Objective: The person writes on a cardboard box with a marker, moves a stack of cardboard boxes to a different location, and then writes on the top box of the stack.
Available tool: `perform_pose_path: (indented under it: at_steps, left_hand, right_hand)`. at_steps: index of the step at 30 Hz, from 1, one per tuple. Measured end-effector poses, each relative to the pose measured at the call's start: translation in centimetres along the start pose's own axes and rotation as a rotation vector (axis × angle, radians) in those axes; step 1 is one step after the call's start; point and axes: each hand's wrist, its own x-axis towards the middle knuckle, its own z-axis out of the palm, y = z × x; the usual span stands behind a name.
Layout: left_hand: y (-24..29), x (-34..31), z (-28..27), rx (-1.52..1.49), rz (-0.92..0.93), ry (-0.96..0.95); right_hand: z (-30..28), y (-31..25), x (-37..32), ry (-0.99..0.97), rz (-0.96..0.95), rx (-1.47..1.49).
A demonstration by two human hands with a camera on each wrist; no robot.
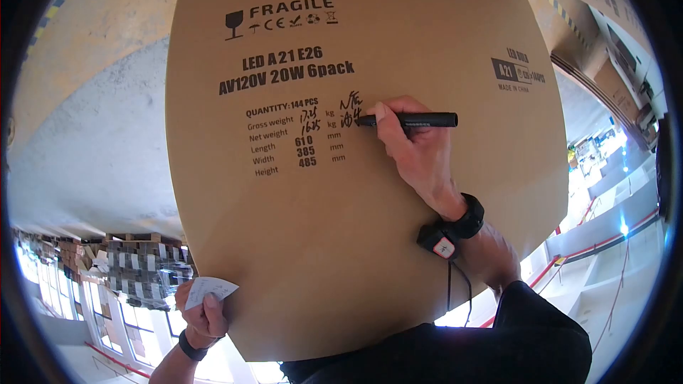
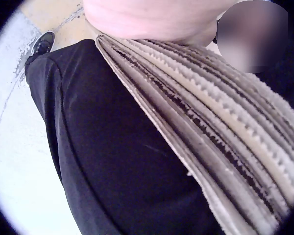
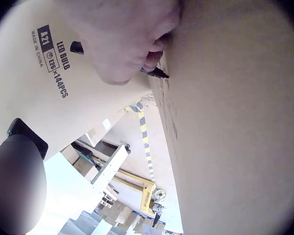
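- Black marker (image 1: 435,120): right of centre in the head view, its tip at the brown cardboard (image 1: 370,242), beside some handwritten characters (image 1: 350,102).
- Our right hand (image 1: 418,146) pinches the marker between thumb and fingers; our left hand (image 1: 205,315), lower left, holds a small paper slip (image 1: 202,287) by the cardboard's edge.
- To write well, we would judge it best to brace the writing hand lightly, press evenly so the corrugated surface does not dent, and hold our skin off fresh ink.
- We would also turn the slip towards us for checking; its writing is too small to read here.
- Upper left print: "FRAGILE", "LED A21 E26", "AV120V 20W 6pack".
- Below it: "QUANTITY: 144 PCS", then length 610, width 385 and height 485 mm. Handwritten weights seem to read 17.25 kg gross and 16.25 kg net; we cannot make out the characters alongside.
- Upper right label (image 1: 517,71): "LED BULB", "A21", "E26 ×144PCS", "MADE IN CHINA".
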Motion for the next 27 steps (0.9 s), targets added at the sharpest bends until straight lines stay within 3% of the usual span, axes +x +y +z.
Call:
perform_pose_path:
  at_steps: [3, 15, 18, 21, 27]
  left_hand:
    - [-0.1, 0.0, 0.2, 0.022, -0.003, 0.031]
    - [-0.8, -1.1, 0.3, 0.037, -0.02, 0.021]
    - [-1.2, -1.8, 0.1, 0.024, -0.04, -0.007]
    - [-1.2, -1.7, -0.1, 0.006, -0.061, -0.047]
    - [-0.3, -0.6, -0.3, 0.038, -0.029, -0.045]
  right_hand:
    - [0.2, -0.3, 0.1, 0.04, 0.018, 0.118]
    - [0.1, 0.2, 0.1, 0.075, -0.005, 0.075]
    - [-0.1, -0.4, 0.1, 0.082, 0.104, 0.198]
    - [-0.1, 0.1, 0.0, 0.06, 0.032, 0.042]
    - [-0.1, -0.1, -0.1, 0.089, 0.067, 0.126]
